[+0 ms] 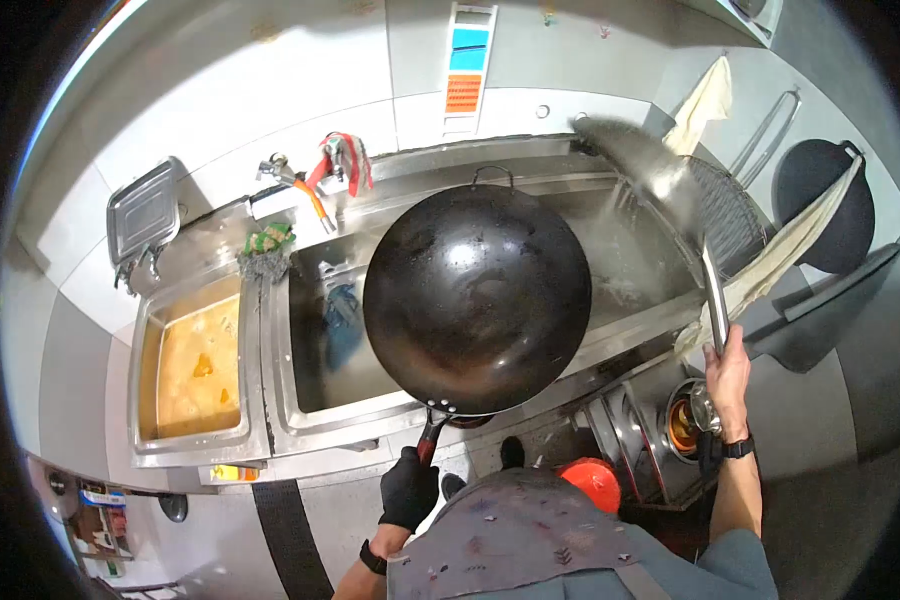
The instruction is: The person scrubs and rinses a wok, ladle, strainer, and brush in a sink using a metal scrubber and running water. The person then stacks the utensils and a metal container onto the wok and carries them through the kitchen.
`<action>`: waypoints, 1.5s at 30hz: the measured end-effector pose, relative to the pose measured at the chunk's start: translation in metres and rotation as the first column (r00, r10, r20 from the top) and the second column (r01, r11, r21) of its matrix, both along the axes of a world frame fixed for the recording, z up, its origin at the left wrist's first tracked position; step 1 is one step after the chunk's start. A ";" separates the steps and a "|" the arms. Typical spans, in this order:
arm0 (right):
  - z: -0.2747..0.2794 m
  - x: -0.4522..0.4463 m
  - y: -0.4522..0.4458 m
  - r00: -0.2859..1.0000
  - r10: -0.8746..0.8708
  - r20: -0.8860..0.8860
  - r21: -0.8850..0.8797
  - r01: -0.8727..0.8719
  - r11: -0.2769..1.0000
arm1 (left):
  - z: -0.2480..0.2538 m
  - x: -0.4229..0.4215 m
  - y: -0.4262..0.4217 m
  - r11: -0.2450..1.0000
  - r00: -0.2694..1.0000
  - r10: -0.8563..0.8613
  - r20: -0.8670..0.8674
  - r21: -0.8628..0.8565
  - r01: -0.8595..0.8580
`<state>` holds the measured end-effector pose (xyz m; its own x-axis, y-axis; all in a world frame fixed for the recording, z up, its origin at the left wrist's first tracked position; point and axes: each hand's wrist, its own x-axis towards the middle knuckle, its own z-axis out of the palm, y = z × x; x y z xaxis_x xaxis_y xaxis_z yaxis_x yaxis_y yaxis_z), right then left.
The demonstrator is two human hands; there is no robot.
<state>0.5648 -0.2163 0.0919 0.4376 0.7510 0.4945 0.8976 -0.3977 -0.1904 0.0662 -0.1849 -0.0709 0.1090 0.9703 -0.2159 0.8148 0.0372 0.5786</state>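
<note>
A large dark wok, its rounded underside facing up, lies across the middle of the metal sink. My left hand, in a black glove, is wrapped round the wok's handle at the near side. On the right, my bare right hand grips the metal handle of a long tool. Its far end is smeared by motion above the right basin, so its shape is hard to tell. Water sprays near it in that basin.
Yellowish liquid fills a left basin. A tap with an orange part and a red-striped cloth are at the back. A pale cloth, a black pan and a red round object are on the right.
</note>
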 end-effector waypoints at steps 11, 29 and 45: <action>0.008 -0.122 0.005 0.030 0.018 -0.999 0.004 -0.425 0.905 | -0.006 -0.010 0.001 0.980 0.910 -0.130 0.394 -0.088 0.178; -0.111 -0.241 0.070 -0.736 -0.358 -0.575 0.198 -0.549 0.812 | -0.010 0.031 0.024 0.994 0.935 0.041 0.352 -0.111 -0.002; -0.137 -0.269 0.126 -0.801 -0.432 -0.415 0.281 -0.565 0.776 | -0.026 0.061 0.040 0.991 0.862 0.132 0.489 -0.054 -0.121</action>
